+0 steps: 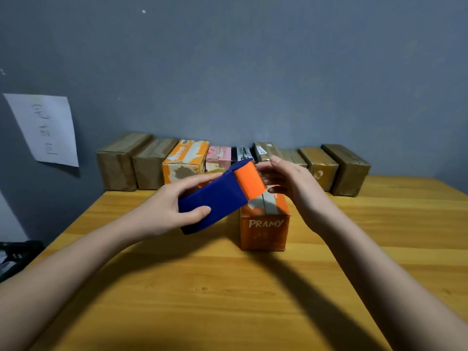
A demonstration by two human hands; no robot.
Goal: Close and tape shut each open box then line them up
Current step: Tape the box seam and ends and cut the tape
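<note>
With a row lined up at twelve o'clock, still taping the orange box: left fingers clamped on dispenser, right fingers apart.

Boxes in the back row: nine. Orange box in front: one. Tape dispenser: one. Paper sheet: one. Table: one.

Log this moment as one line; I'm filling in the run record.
left hand grips tape dispenser | right hand at its orange end | over PRAMY box | flaps closed
</note>
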